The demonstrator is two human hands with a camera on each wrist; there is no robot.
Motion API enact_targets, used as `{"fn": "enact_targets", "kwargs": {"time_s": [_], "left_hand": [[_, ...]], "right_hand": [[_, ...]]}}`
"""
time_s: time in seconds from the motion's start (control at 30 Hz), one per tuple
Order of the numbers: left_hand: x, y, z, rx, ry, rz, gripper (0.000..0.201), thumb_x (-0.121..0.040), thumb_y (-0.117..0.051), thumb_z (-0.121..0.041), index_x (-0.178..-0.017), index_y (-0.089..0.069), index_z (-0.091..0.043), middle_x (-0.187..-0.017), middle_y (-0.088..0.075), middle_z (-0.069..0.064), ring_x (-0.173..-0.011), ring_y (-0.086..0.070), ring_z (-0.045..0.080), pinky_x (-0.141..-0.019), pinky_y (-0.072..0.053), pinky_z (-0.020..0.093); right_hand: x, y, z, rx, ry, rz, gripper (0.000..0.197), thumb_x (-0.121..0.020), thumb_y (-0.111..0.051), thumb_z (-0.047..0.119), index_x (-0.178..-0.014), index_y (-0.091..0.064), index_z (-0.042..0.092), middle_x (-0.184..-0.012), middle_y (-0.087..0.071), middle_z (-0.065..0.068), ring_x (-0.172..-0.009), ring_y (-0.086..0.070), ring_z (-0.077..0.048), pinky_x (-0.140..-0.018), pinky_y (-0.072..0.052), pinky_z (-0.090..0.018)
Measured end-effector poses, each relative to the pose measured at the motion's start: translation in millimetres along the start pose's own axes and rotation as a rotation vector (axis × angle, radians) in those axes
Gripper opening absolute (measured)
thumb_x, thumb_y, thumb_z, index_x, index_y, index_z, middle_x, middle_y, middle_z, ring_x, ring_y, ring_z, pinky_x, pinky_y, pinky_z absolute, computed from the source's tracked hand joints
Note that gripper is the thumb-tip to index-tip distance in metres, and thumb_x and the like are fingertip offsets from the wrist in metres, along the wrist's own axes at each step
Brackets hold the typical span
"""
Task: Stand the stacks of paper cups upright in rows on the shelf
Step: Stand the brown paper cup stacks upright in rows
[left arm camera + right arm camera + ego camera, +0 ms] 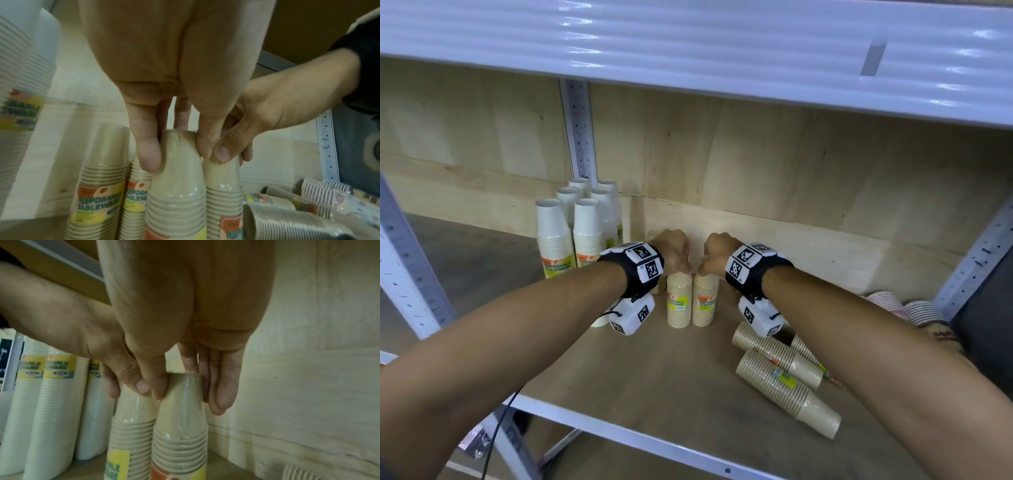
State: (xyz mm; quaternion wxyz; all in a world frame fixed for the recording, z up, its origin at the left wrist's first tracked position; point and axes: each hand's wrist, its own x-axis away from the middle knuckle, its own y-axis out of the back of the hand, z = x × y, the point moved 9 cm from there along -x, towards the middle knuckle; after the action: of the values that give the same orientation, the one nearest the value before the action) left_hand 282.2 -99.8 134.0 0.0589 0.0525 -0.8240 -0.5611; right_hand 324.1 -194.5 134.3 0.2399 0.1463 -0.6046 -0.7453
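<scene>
Two upright stacks of tan paper cups stand side by side mid-shelf, the left stack and the right stack. My left hand grips the top of the left stack, thumb on one side and fingers on the other. My right hand grips the top of the right stack the same way. Both thumbs meet between the two stacks. Two more upright tan stacks stand just left of them, hidden behind my left wrist in the head view.
Several upright white cup stacks stand in rows at the back left. Tan stacks lie on their sides on the wooden shelf board at the front right. Patterned stacks lie by the right post. An upper shelf hangs overhead.
</scene>
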Motion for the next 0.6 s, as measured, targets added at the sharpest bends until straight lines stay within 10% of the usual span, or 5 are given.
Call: {"fn": "enact_targets", "kwargs": {"time_s": [0.13, 0.3, 0.47, 0.6], "left_hand": [[0.7, 0.0, 1.4, 0.001, 0.003, -0.017, 0.041, -0.08, -0.077, -0.031, -0.114, -0.066, -0.01, -0.114, -0.062, 0.007, -0.099, -0.06, 0.024, -0.075, -0.049, 0.029], [3.4, -1.4, -3.2, -0.007, -0.031, 0.06, 0.049, -0.08, -0.077, -0.027, -0.125, -0.057, -0.019, -0.112, -0.054, 0.0, -0.096, -0.052, 0.017, -0.072, -0.041, 0.026], [1.7, -1.9, -4.2, -0.029, -0.07, 0.068, 0.037, -0.081, -0.076, -0.018, -0.116, -0.065, -0.016, -0.111, -0.06, 0.002, -0.094, -0.054, 0.017, -0.072, -0.042, 0.025], [-0.7, 1.5, -1.4, -0.023, -0.05, 0.023, 0.031, -0.08, -0.078, -0.023, -0.107, -0.069, -0.01, -0.108, -0.065, 0.006, -0.092, -0.058, 0.019, -0.071, -0.044, 0.026]], "right_hand": [[0.7, 0.3, -1.3, 0.0, -0.015, -0.02, 0.039, -0.074, -0.08, 0.034, -0.068, -0.047, 0.013, -0.075, -0.052, -0.003, -0.075, -0.057, -0.023, -0.048, -0.034, -0.022], [4.7, 1.0, 2.3, 0.006, 0.029, 0.026, 0.052, -0.073, -0.08, 0.028, -0.118, -0.062, 0.01, -0.111, -0.065, -0.01, -0.096, -0.065, -0.026, -0.077, -0.053, -0.031], [6.9, 4.2, 5.9, -0.008, 0.065, 0.052, 0.044, -0.076, -0.074, 0.012, -0.12, -0.066, 0.01, -0.111, -0.066, -0.01, -0.085, -0.059, -0.02, -0.053, -0.04, -0.02], [6.8, 4.3, 5.1, -0.012, 0.044, 0.044, 0.038, -0.077, -0.074, 0.01, -0.114, -0.069, 0.006, -0.11, -0.068, -0.014, -0.09, -0.064, -0.025, -0.06, -0.044, -0.022]]}}
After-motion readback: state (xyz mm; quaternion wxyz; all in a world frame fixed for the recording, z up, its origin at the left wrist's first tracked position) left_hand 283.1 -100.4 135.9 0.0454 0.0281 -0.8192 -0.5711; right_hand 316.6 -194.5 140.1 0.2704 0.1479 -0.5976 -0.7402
